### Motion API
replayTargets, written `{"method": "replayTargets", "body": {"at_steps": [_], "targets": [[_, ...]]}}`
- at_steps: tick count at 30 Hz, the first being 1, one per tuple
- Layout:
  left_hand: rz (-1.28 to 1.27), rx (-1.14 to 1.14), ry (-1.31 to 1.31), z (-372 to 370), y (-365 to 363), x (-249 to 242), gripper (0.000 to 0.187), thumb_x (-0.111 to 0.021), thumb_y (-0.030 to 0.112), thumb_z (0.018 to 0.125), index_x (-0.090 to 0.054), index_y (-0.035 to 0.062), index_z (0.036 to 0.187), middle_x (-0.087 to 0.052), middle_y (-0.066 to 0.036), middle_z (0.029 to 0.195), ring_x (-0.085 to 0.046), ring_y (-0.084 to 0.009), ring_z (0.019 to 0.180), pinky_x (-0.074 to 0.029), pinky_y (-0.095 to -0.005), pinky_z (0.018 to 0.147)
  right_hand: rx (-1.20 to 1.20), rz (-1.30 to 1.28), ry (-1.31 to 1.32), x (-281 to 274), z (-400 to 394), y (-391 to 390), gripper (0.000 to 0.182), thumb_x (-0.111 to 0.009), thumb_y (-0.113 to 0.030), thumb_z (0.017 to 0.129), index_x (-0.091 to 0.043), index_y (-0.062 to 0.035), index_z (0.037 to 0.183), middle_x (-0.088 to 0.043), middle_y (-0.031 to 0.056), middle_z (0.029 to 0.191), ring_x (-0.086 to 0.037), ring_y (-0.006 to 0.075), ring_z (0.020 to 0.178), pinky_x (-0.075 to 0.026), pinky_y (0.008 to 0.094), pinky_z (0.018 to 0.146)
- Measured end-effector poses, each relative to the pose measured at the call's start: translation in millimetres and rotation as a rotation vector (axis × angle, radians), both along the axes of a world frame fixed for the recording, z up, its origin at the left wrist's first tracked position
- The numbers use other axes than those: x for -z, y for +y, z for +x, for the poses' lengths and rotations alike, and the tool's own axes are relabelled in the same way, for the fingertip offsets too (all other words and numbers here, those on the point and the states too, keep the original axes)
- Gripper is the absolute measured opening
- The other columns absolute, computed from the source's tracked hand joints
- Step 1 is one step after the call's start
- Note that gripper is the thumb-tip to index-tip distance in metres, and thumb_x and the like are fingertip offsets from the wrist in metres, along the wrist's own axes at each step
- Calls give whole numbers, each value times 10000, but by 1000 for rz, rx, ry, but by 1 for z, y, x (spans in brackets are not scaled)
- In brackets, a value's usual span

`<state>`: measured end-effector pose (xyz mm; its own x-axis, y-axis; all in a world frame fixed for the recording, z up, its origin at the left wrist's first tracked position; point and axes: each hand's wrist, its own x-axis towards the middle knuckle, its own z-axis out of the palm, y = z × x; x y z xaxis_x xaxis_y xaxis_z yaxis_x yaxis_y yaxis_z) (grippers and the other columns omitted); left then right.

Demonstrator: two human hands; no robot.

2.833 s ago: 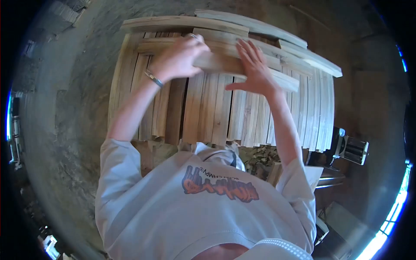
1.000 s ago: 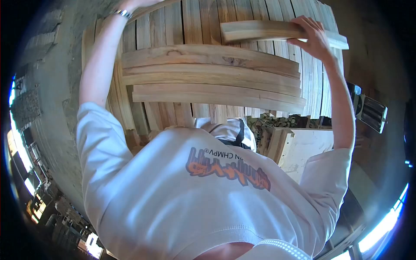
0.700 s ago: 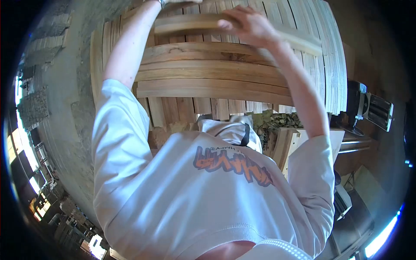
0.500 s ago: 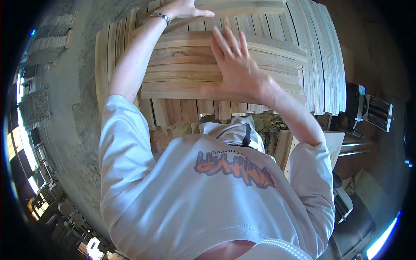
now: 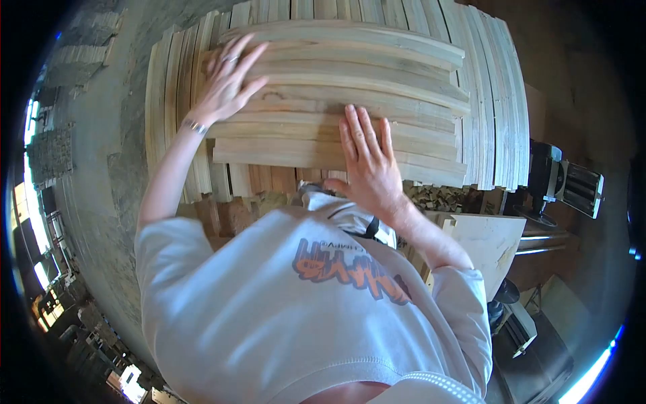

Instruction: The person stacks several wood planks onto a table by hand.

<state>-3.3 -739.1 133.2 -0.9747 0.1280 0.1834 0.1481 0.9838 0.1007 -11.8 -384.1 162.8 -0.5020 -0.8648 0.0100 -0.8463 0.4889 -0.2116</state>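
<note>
Several long wooden strips point(image 5: 303, 101) lie side by side, running left to right across a lower layer of boards point(image 5: 488, 101) that run away from me. At the strips' left ends is my left hand point(image 5: 227, 84), fingers spread, with a ring and a metal watch band on the wrist. My right hand point(image 5: 370, 158) rests flat over the nearer strips, right of their middle, its fingers stretched out. Neither hand is wrapped round anything. The palms hide the wood under them.
A black and metal machine part point(image 5: 562, 178) stands to the right of the stack. Nearer on that side is a pale flat panel point(image 5: 488, 246). Wood offcuts point(image 5: 437, 198) lie below the stack's near edge. Stacked material point(image 5: 50, 161) stands on the floor at the left.
My left hand has come back from the far edge to the strips' left ends. My right hand has moved nearer to me. More strips now show at the far side of the row.
</note>
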Motion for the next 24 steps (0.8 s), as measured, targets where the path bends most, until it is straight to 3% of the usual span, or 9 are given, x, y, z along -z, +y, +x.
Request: {"method": "replayTargets", "body": {"at_steps": [7,9,10,13,15,16,21,22,24], "targets": [[291,-167,28,12,-34,-5,569,-559,420,937,-441,141,1419,-296,-117,1514,-368,-341,1351,-335,-433,1089,133,-35,-25,-5,20,-9,1166,-736,-658,606,-350,96,1407,-204,254,1539,-187,375,1445,-168,561,1155],[310,-143,101,1,-40,3,597,-554,445,934,-422,142,1431,-287,-123,1521,-352,-345,1362,-323,-456,1095,166,-31,-27,-4,27,-12,1182,-769,-625,591,-330,105,1411,-187,259,1543,-168,374,1452,-168,566,1153],[322,-134,106,-5,-45,7,597,-554,445,934,-422,142,1431,-287,-123,1521,-352,-345,1362,-323,-456,1095,199,-88,10,-4,30,-15,1145,-828,-553,549,-371,65,1397,-303,239,1482,-285,383,1390,-225,547,1131],[188,-89,68,-16,-42,0,720,-581,532,888,-354,174,1470,-244,-97,1552,-269,-336,1417,-299,-482,1130,209,-88,3,-22,10,-24,1060,-865,-486,519,-438,11,1353,-422,192,1348,-408,368,1255,-292,506,1083],[-44,162,-110,-32,-22,-23,922,-639,682,762,-364,144,1460,-263,-135,1536,-289,-364,1398,-280,-505,1128,172,-88,40,-19,-9,-30,986,-829,-525,564,-449,-8,1312,-447,168,1235,-423,319,1190,-290,500,1064],[55,150,-262,-39,-10,-37,1063,-662,769,659,-356,148,1465,-235,-148,1548,-261,-375,1406,-253,-508,1153,168,-81,7,-18,-9,-31,997,-827,-537,556,-445,-8,1311,-447,174,1235,-422,326,1191,-286,496,1067],[15,249,-239,-48,-31,-26,1112,-645,806,637,-330,151,1479,-199,-173,1557,-218,-375,1425,-207,-510,1174,169,-155,31,-11,7,-23,1083,-720,-728,593,-410,7,1326,-454,198,1214,-418,349,1185,-268,493,1060],[4,182,-203,-41,-41,-24,1112,-636,805,650,-323,137,1482,-203,-169,1557,-205,-372,1431,-204,-518,1171,159,-158,48,-10,9,-21,1005,-606,-762,713,-412,8,1328,-460,204,1208,-419,352,1179,-271,488,1051],[37,129,-91,-27,-58,-9,1022,-616,749,735,-327,102,1471,-206,-182,1552,-194,-376,1434,-208,-538,1157,175,-133,21,4,1,-17,945,-557,-738,772,-408,10,1331,-464,205,1200,-425,350,1164,-280,486,1039]]}}
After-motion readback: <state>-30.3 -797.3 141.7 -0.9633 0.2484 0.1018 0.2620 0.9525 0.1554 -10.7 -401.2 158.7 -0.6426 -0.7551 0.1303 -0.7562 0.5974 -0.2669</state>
